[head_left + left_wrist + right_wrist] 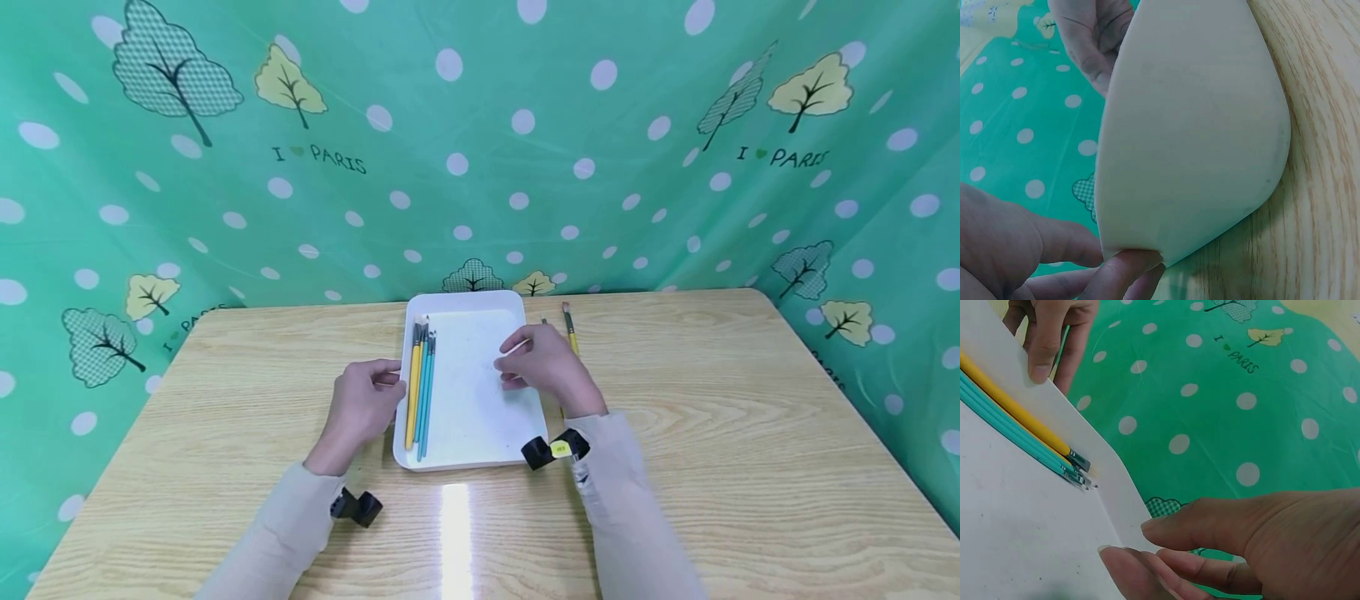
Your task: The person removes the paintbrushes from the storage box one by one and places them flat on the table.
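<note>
A white rectangular tray (480, 425) lies on the wooden table. My left hand (363, 404) pinches its left wall, thumb at the rim and fingers against the outside, as the left wrist view shows. Inside, along that wall, several paintbrushes lie side by side: a thick yellow-handled brush (412, 400) and thinner teal-handled brushes (427, 400), bristles toward the far end. Over the tray's right side hovers my right hand (543, 367), holding nothing. A gap shows between its thumb (1204, 528) and fingers in the right wrist view.
On the table right of the tray, a yellow-handled paintbrush (572, 337) lies partly under my right wrist. The tip of another brush (544, 320) shows beside my right hand. Behind the wooden table (720, 450) hangs a green dotted cloth (480, 117).
</note>
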